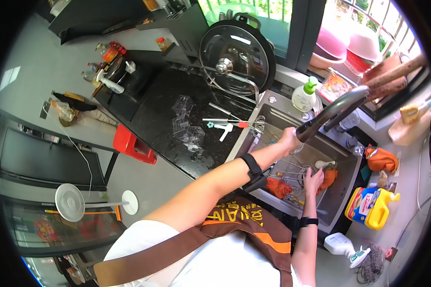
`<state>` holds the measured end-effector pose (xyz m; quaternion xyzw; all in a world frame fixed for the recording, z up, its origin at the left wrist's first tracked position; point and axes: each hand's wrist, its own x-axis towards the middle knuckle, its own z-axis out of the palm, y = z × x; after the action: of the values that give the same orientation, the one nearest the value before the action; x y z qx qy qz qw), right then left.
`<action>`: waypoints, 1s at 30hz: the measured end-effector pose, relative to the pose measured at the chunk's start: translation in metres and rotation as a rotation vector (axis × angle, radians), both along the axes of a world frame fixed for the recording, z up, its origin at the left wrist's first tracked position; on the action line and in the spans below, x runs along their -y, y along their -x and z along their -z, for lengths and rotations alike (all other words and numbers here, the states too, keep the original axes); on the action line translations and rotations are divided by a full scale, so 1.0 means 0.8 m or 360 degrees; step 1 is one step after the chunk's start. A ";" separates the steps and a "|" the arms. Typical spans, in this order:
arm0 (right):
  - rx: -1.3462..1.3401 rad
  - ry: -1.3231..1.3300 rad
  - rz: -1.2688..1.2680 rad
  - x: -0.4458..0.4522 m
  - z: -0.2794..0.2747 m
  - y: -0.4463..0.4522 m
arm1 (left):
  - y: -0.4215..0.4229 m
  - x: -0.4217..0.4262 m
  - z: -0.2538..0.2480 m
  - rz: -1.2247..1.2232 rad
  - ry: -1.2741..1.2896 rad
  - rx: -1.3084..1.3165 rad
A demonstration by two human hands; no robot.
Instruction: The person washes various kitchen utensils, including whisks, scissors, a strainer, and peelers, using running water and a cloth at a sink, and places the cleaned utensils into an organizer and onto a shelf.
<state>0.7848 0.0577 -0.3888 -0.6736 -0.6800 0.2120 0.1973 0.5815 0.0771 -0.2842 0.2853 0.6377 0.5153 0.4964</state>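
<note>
In the head view, my left grip point(288, 142) is at the tap point(307, 132); my right grip point(314, 182) sits by the wire utensil point(294, 176) and orange cloth point(329, 180) in the sink point(345, 172). I cannot tell if either is clamped. Tugging could snag the wire utensil.

Wire utensils point(296, 176), orange cloths point(278, 187) and a white spoon point(324, 163) are held in the grey sink point(342, 184); beside it, on the black countertop point(151, 107), metal-handled tools point(215, 120) and clear plastic pieces point(182, 122) are laid.

Yellow "AN" point(227, 214) on apron point(246, 224)
</note>
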 end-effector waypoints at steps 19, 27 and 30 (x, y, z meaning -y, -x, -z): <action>-0.2417 0.1056 0.0244 -0.035 -0.054 0.178 | 0.010 0.030 0.017 -0.0274 -0.0353 0.0498; -0.2232 0.1197 -0.0428 0.006 -0.097 0.140 | 0.031 0.014 0.014 -0.0369 -0.0043 0.0981; -0.2275 0.1204 -0.0504 0.023 -0.117 0.139 | 0.044 0.008 0.047 -0.0579 0.0360 0.1231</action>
<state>0.6739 0.0394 -0.2953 -0.2932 -0.3599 0.8297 0.3100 0.5463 0.0706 -0.3214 -0.1016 0.4974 0.5900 0.6278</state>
